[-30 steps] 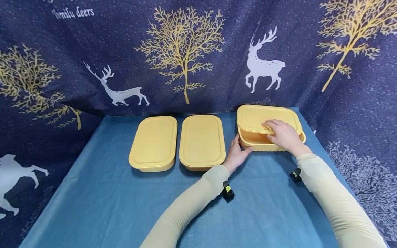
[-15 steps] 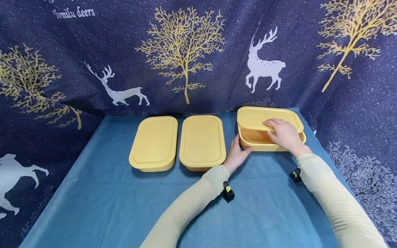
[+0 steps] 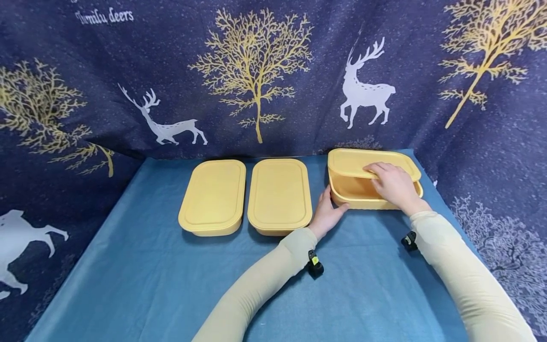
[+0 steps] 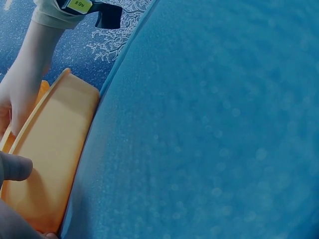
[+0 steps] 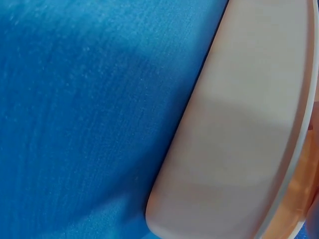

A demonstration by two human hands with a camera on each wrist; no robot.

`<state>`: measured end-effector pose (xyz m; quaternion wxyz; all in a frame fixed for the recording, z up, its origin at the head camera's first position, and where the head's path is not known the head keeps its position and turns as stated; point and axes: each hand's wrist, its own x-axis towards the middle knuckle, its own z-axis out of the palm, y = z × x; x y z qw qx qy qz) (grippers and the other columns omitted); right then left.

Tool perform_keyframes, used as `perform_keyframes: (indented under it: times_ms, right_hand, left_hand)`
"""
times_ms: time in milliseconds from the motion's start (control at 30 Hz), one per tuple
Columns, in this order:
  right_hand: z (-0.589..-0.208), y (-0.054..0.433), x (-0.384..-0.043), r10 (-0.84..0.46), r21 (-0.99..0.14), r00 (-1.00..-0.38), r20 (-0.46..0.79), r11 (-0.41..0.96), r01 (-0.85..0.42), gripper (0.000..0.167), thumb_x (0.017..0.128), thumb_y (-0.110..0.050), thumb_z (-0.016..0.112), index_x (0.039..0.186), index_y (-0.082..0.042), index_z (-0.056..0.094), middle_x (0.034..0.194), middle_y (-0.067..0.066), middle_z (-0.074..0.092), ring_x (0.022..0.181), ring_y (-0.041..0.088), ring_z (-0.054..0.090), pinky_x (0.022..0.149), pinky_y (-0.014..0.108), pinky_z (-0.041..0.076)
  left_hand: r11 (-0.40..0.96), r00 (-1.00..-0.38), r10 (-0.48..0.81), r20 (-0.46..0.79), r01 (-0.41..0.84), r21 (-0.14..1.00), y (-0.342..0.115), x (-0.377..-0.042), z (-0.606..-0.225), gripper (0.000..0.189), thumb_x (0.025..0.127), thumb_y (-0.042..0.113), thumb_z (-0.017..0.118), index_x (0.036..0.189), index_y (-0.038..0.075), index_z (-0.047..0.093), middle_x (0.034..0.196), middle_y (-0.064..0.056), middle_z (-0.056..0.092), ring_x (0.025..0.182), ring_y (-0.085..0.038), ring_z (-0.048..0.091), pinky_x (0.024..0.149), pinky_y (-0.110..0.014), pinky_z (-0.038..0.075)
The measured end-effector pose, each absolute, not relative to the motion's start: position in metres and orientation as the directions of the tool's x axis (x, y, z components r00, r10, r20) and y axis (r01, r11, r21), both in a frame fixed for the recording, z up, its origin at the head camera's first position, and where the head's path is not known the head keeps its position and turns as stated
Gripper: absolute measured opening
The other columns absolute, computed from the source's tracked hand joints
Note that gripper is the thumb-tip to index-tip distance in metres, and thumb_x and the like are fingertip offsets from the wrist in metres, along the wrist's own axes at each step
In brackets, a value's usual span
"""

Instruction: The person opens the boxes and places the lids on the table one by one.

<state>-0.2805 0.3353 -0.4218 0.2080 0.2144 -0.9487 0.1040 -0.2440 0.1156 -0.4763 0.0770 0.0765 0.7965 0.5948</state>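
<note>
At the back right of the table sits a yellow food container (image 3: pixel 372 204), its long side facing me. My left hand (image 3: pixel 326 216) holds its front left corner, fingers along the left side; in the left wrist view the thumb (image 4: pixel 16 167) lies against the front wall. My right hand (image 3: pixel 395 185) grips the front edge of the yellow lid (image 3: pixel 350 161), which lies askew over the container and leaves a gap along the front. Orange inner wall shows through that gap. The right wrist view is mostly filled by the container's outer wall (image 5: pixel 234 124).
Two more yellow containers with their lids on, a left one (image 3: pixel 213 194) and a middle one (image 3: pixel 279 194), stand side by side to the left. Blue cloth (image 3: pixel 149 280) covers the table. Behind it hangs a dark blue curtain (image 3: pixel 171 57) with deer and trees.
The lid's front edge has shifted slightly back with my right hand on it, so the gap above the container's front wall is wider. My left hand stays at the corner.
</note>
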Motion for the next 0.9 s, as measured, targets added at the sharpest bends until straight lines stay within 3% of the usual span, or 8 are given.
perform_keyframes:
  times_ms: [567, 900]
  right_hand:
    - [-0.407, 0.339, -0.281, -0.398, -0.063, -0.776, 0.488, 0.871, -0.487, 0.039, 0.087, 0.005, 0.064, 0.125, -0.004, 0.066, 0.12, 0.02, 0.068, 0.105, 0.044, 0.064, 0.084, 0.059, 0.049]
    - [-0.395, 0.342, -0.284, -0.378, -0.041, -0.775, 0.507, 0.887, -0.46, 0.037, 0.089, 0.003, 0.066, 0.126, -0.003, 0.065, 0.113, 0.02, 0.069, 0.097, 0.045, 0.065, 0.076, 0.059, 0.051]
  left_hand:
    - [0.272, -0.977, 0.213, -0.026, 0.033, 0.962, 0.118, -0.244, -0.476, 0.084, 0.094, 0.026, 0.073, 0.161, 0.013, 0.023, 0.156, -0.012, 0.035, 0.143, -0.019, 0.035, 0.116, -0.033, 0.03]
    - [0.268, -0.977, 0.212, -0.029, 0.029, 0.963, 0.117, -0.244, -0.478, 0.085, 0.094, 0.026, 0.073, 0.16, 0.011, 0.024, 0.157, -0.013, 0.034, 0.144, -0.021, 0.035, 0.116, -0.035, 0.031]
